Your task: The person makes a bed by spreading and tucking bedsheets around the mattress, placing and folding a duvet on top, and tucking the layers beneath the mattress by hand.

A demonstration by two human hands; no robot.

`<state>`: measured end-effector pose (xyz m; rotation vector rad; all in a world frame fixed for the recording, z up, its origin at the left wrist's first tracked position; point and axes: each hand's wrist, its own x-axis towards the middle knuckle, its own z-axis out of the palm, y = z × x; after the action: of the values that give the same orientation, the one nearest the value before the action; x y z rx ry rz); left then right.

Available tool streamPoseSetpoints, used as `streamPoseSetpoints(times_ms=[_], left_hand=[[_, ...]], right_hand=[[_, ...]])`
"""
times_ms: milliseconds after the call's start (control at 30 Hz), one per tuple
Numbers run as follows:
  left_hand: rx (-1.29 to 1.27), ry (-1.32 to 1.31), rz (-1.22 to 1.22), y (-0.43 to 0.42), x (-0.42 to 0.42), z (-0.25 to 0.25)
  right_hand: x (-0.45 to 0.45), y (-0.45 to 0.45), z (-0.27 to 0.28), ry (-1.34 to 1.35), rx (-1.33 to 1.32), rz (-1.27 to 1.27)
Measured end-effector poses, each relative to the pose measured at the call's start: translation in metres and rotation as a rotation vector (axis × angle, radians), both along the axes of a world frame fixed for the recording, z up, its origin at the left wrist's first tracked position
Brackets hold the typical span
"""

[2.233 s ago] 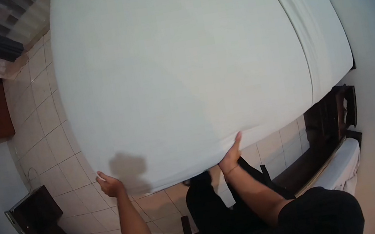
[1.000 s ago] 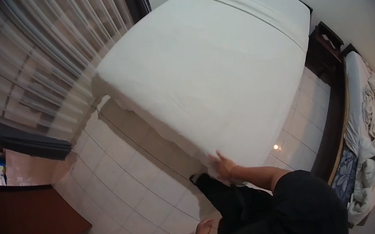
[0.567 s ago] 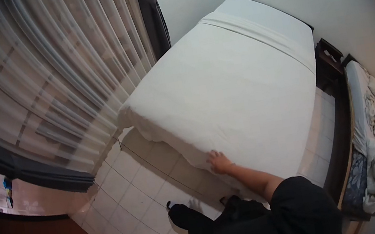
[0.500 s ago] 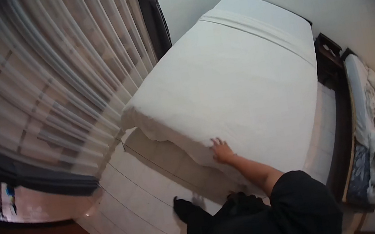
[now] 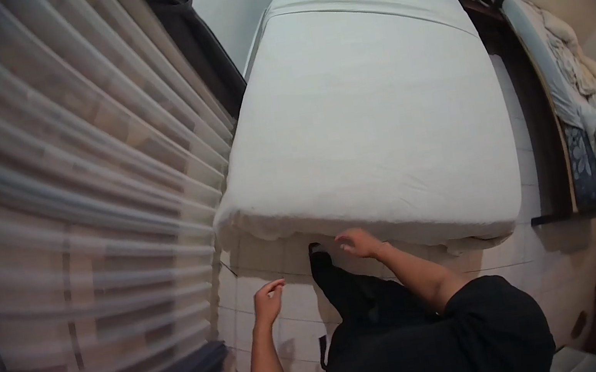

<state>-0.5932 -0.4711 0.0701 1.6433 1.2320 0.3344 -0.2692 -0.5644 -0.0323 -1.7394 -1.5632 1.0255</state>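
A bed with a white sheet (image 5: 366, 121) spread over it fills the middle of the head view. Its sheet hangs over the foot edge. Just in front of that edge is my right hand (image 5: 358, 243), fingers loosely bent and apart, with nothing in it. I cannot tell whether it touches the hanging cloth. My left hand (image 5: 269, 301) is lower and to the left, above the tiled floor, its fingers half curled and holding nothing. Across the bed near the head end runs a folded band of sheet (image 5: 362, 3).
Sheer curtains (image 5: 102, 178) line the left side, with a dark drape (image 5: 193, 39) beside the bed's far corner. At right, a low second bed frame (image 5: 549, 138) holds a mattress and a rumpled cream blanket (image 5: 583, 78). Light tiles (image 5: 300, 322) cover the floor.
My right hand has come off the sheet to the front of the bed's foot edge. My left hand has risen forward into fuller view. The view has turned, squaring up to the bed.
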Motion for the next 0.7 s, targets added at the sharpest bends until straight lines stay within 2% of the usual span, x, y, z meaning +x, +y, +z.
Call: streamPoseSetpoints(times_ms=[67,133,167,200,233,267,300,333,433,500,600,633,667,700], left_hand=[[-0.05,0.016,-0.154,0.043,0.022,-0.013],[-0.102,0.035,-0.298,0.074,0.046,-0.025],[-0.132,0.038,-0.406,0.084,0.054,-0.022],[-0.156,0.035,-0.504,0.095,0.064,-0.02],[-0.147,0.039,-0.509,0.114,0.075,-0.019],[-0.167,0.027,-0.622,0.125,0.08,-0.018],[-0.198,0.016,-0.727,0.135,0.079,-0.017],[-0.197,0.02,-0.704,0.15,0.08,-0.017],[-0.118,0.089,-0.834,0.21,0.082,-0.026],[-0.061,0.103,-0.832,0.255,0.098,-0.014],[0.173,0.138,-0.882,0.319,0.12,-0.047],[0.224,0.121,-0.923,0.345,0.134,-0.049],[0.2,0.131,-0.97,0.372,0.148,-0.054],[0.166,0.121,-1.047,0.394,0.169,-0.057]], right_hand=[[0.014,0.045,-0.001,-0.07,0.266,-0.27],[0.032,0.097,-0.002,-0.307,0.314,-0.466],[0.035,0.115,0.003,-0.297,0.298,-0.484],[0.042,0.137,0.009,-0.384,0.174,-0.597],[0.049,0.167,0.015,-0.473,0.064,-0.707],[0.049,0.187,0.019,-0.465,0.068,-0.707],[0.046,0.201,0.02,-0.495,-0.057,-0.674],[0.045,0.216,0.021,-0.529,-0.171,-0.627],[0.011,0.247,0.029,-0.552,-0.409,-0.372],[-0.023,0.257,0.027,-0.536,-0.441,-0.171],[-0.047,0.277,0.014,-0.485,-0.427,-0.056],[-0.044,0.285,0.009,-0.399,-0.405,0.068],[-0.05,0.289,0.003,-0.315,-0.399,0.161],[-0.057,0.301,-0.001,-0.292,-0.445,0.091]])
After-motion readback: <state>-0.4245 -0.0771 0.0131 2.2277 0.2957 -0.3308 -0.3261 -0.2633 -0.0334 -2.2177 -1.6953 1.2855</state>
